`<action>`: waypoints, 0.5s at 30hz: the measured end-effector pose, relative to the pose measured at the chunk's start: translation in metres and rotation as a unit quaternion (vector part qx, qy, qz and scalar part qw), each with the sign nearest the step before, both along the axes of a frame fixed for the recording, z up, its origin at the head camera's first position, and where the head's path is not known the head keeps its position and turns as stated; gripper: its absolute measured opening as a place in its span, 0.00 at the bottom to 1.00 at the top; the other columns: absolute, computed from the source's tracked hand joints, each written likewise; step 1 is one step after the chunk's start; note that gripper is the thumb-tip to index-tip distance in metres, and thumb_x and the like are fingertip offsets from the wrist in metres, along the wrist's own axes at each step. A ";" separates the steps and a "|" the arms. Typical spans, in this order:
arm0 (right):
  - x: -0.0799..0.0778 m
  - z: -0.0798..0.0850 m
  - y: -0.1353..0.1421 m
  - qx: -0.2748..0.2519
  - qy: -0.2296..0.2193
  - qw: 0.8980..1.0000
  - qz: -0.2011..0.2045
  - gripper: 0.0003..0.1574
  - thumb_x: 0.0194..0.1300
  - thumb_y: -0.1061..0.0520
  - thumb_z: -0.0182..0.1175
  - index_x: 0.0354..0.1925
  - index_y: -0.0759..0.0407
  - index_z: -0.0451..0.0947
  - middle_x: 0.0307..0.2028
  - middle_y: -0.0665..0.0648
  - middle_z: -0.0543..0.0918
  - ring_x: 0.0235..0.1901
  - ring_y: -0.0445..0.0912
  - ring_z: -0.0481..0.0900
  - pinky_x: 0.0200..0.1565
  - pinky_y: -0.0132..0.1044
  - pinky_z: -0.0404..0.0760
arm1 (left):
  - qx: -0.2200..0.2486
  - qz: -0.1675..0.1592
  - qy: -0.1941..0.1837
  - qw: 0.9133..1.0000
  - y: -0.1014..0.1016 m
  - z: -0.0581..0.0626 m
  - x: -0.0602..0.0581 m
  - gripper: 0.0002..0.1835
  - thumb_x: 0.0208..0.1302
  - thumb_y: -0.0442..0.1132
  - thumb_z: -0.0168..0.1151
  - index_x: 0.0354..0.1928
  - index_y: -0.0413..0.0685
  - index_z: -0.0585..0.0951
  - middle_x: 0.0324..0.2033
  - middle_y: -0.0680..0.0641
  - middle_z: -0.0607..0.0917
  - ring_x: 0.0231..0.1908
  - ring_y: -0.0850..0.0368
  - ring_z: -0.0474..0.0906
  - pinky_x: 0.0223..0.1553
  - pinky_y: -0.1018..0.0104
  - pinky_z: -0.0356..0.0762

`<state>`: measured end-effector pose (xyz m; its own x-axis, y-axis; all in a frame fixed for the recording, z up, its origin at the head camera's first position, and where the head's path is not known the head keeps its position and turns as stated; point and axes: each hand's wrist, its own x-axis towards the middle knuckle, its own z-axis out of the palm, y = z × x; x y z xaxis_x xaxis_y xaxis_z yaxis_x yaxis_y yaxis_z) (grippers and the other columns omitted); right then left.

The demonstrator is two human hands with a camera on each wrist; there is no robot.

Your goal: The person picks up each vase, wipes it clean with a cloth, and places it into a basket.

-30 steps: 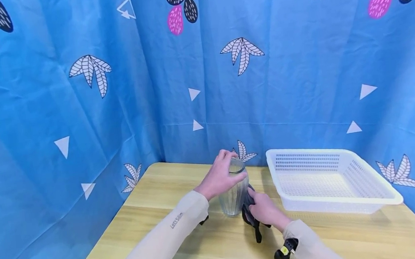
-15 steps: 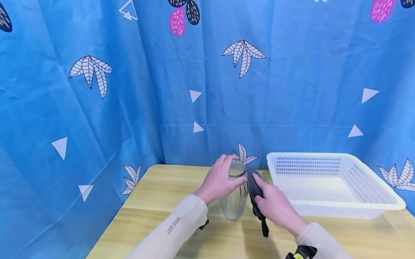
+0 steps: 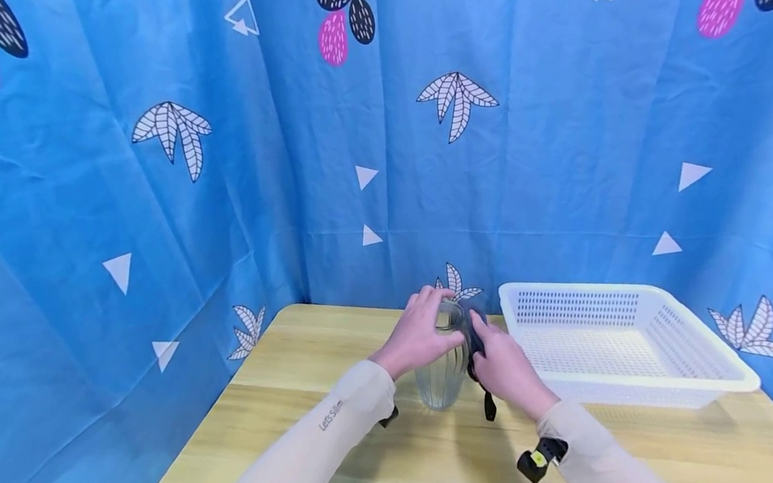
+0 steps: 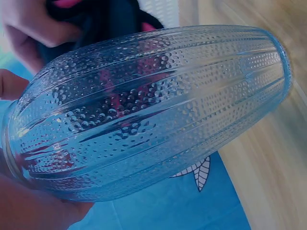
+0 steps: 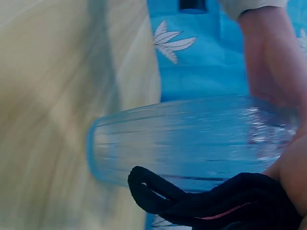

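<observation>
My left hand (image 3: 414, 336) grips a clear glass vase (image 3: 437, 383) around its upper end, thumb and fingers on opposite sides near the rim. Vertical ribs and rows of small raised dots cover the glass (image 4: 158, 110) in the left wrist view. At the vase's right side, my right hand (image 3: 511, 372) holds a bunched dark cloth (image 5: 240, 199) with pink showing in its folds. A narrow loop of the cloth hangs below the fingers. The right wrist view shows the cloth overlapping the vase's side; the right fingertips are partly hidden there.
A white perforated plastic basket (image 3: 640, 382) stands to the right on the wooden table (image 3: 291, 418). Behind and to the left hangs a blue patterned curtain (image 3: 220, 233). Each wrist wears a strapped black device, such as the right camera (image 3: 537, 462).
My right hand has moved up along the vase's side with the dark cloth, from lower down to near the rim. The left hand keeps its grip, nearly in place.
</observation>
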<state>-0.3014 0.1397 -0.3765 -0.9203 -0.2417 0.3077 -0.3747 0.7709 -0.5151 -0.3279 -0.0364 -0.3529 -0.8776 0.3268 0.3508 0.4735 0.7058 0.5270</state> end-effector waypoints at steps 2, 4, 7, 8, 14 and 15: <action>-0.001 -0.012 -0.001 0.000 -0.009 1.000 -0.005 0.45 0.61 0.68 0.57 0.75 0.66 0.58 0.57 0.73 0.79 0.51 0.61 0.82 0.50 0.55 0.80 | -0.002 0.000 -0.003 1.000 -0.001 -0.002 0.001 0.38 0.56 0.52 0.66 0.70 0.54 0.68 0.60 0.51 0.73 0.63 0.52 0.66 0.62 0.52 0.71; -0.001 -0.024 -0.002 0.004 -0.019 1.000 -0.009 0.43 0.60 0.68 0.57 0.74 0.65 0.63 0.51 0.71 0.83 0.43 0.58 0.84 0.44 0.53 0.81 | -0.003 0.000 -0.005 1.000 -0.002 -0.003 0.003 0.38 0.57 0.52 0.66 0.70 0.54 0.68 0.60 0.53 0.72 0.63 0.52 0.66 0.62 0.52 0.71; 0.001 -0.040 -0.003 0.013 -0.037 0.999 0.000 0.37 0.57 0.68 0.58 0.68 0.65 0.70 0.42 0.68 0.86 0.35 0.54 0.83 0.37 0.50 0.81 | -0.003 0.002 -0.002 1.000 -0.003 -0.005 0.004 0.37 0.60 0.55 0.65 0.71 0.54 0.68 0.62 0.53 0.72 0.64 0.52 0.66 0.64 0.51 0.69; 0.001 -0.044 -0.003 0.021 -0.045 0.999 0.004 0.36 0.57 0.68 0.58 0.65 0.64 0.72 0.40 0.67 0.86 0.33 0.53 0.83 0.36 0.50 0.80 | -0.007 0.004 0.002 1.000 -0.003 -0.005 0.004 0.37 0.61 0.57 0.64 0.71 0.54 0.68 0.63 0.53 0.72 0.64 0.52 0.66 0.64 0.51 0.69; 0.004 -0.057 0.000 0.042 -0.082 0.995 0.029 0.40 0.57 0.67 0.59 0.69 0.68 0.68 0.50 0.72 0.84 0.36 0.53 0.82 0.36 0.47 0.78 | -0.053 0.030 0.024 0.998 -0.001 -0.003 0.003 0.40 0.63 0.62 0.59 0.74 0.53 0.64 0.56 0.51 0.69 0.55 0.55 0.67 0.53 0.58 0.75; 0.004 -0.057 0.001 0.038 -0.086 0.995 0.030 0.41 0.58 0.67 0.59 0.71 0.69 0.66 0.53 0.74 0.82 0.39 0.54 0.83 0.38 0.47 0.79 | -0.065 0.037 0.030 0.997 0.000 -0.003 0.003 0.41 0.63 0.63 0.59 0.74 0.53 0.64 0.53 0.50 0.68 0.52 0.55 0.66 0.50 0.60 0.74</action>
